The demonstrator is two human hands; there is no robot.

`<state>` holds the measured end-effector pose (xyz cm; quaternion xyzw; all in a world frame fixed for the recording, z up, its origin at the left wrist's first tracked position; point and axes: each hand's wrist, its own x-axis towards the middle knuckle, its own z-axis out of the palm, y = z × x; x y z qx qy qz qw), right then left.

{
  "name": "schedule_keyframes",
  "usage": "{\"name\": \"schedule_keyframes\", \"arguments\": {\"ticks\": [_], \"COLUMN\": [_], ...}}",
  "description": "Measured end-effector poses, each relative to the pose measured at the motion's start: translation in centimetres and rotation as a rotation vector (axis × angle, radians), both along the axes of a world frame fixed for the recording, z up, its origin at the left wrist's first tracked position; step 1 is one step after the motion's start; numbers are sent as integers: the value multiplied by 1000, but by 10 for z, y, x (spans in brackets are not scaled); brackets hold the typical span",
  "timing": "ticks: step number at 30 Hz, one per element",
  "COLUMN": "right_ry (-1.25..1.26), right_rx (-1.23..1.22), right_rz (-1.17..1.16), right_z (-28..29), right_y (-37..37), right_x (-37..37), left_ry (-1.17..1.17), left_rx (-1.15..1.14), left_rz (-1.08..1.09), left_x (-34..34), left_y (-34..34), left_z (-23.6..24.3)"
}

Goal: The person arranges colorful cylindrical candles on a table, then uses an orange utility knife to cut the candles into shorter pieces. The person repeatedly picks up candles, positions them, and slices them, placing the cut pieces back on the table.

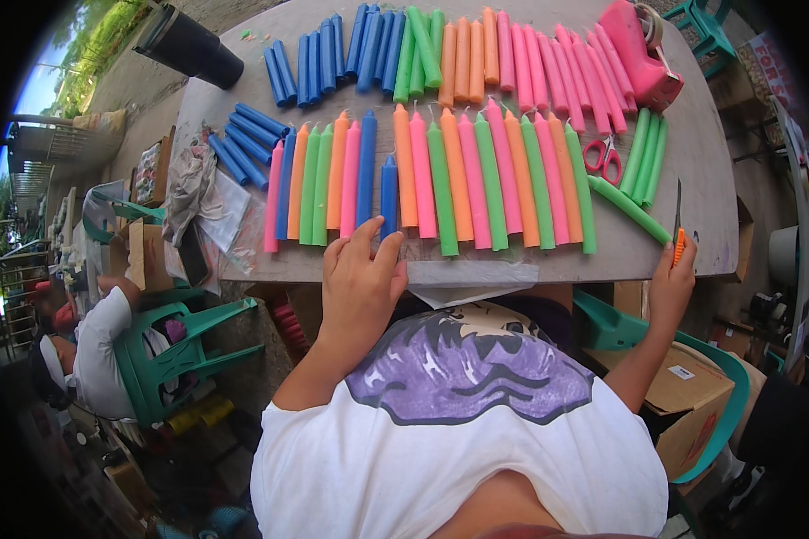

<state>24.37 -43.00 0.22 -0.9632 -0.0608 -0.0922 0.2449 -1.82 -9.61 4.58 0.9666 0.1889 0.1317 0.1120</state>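
Note:
My left hand is at the table's near edge. Its fingers are apart, with the tips at the lower end of a short blue candle and beside a longer blue candle. In my right hand is a cutter knife with an orange handle, its dark blade pointing away from me. Close to that hand a green candle lies slanted. A long row of pink, orange, green and blue candles spreads across the table in front of me, wicks toward the far side.
Further back lie blue, green, orange and pink candles in colour groups. A pink tape dispenser and red-handled scissors are at the right. A black tumbler, a grey cloth and a phone are at the left. Someone sits on a green chair.

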Motion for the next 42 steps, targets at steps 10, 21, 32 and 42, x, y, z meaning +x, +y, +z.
{"name": "schedule_keyframes", "arguments": {"ticks": [10, 21, 32, 42], "right_ry": [-12, -7, -17, -157], "right_rx": [-33, -27, 27, 87], "right_rz": [13, 66, 41, 817], "right_z": [-1, 2, 25, 45], "right_y": [0, -2, 20, 144], "right_x": [2, 4, -13, -54], "left_ry": [110, -202, 258, 118], "left_rx": [-306, -57, 218, -25], "left_rz": [124, 569, 793, 717], "left_x": [-11, 36, 122, 100], "left_y": [-14, 210, 290, 276], "left_z": [8, 3, -37, -19]}}
